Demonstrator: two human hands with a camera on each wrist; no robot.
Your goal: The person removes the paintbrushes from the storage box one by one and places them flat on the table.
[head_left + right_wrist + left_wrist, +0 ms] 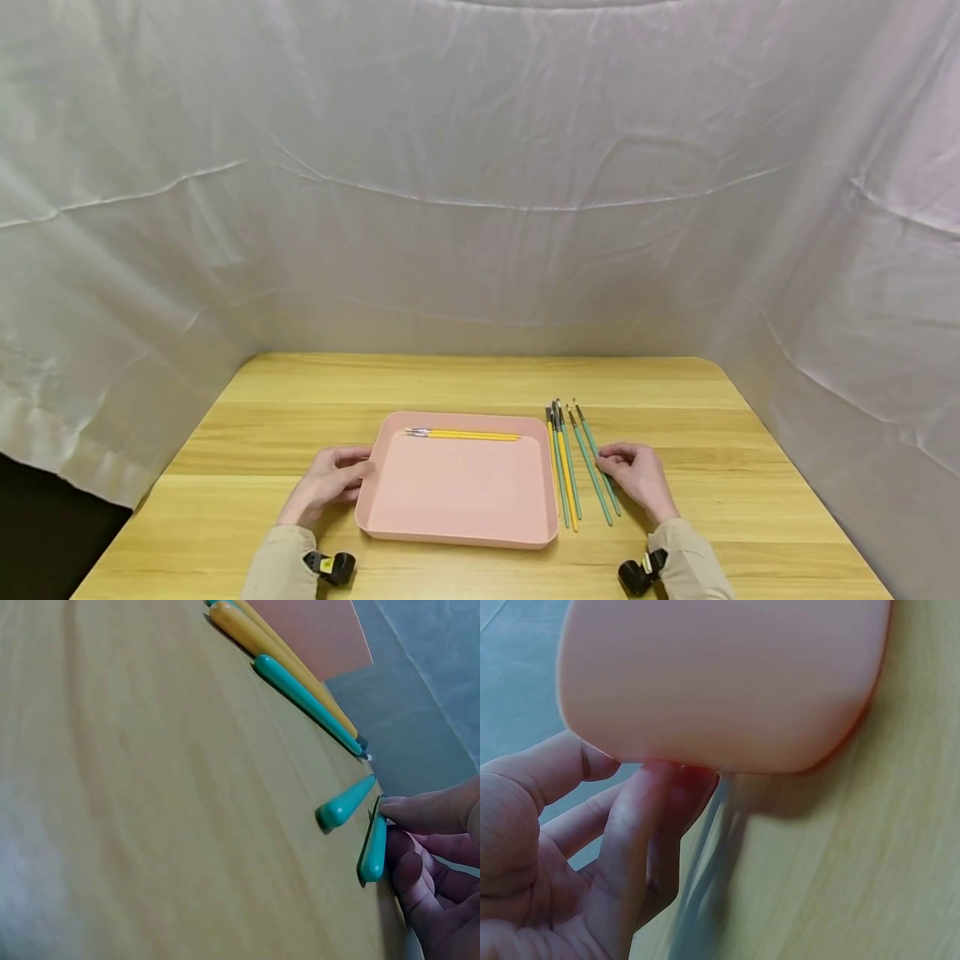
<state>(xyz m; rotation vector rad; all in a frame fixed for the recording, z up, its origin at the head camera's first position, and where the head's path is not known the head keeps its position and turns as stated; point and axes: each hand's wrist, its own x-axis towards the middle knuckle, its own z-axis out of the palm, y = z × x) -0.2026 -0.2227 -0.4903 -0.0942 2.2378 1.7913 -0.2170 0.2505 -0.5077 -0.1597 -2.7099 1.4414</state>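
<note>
My left hand [327, 483] grips the left rim of a shallow pink tray [457, 492]; in the left wrist view the thumb and fingers [622, 847] meet its wall. Inside the tray, two yellow paintbrushes [472, 435] lie along the far side. To the right of the tray several green and yellow paintbrushes lie side by side on the table, bristles away from me. My right hand [637, 479] pinches the rightmost green paintbrush [373, 855] by its handle, thumb and fingers on either side. Another green paintbrush [346, 804] lies just left of it.
A wood-grained table [300, 417] carries everything. Pale grey cloth [480, 250] hangs behind it and along both sides. Each wrist wears a small black camera, and the sleeves [281, 562] are beige. A yellow paintbrush [262, 637] lies close beside the tray's right wall.
</note>
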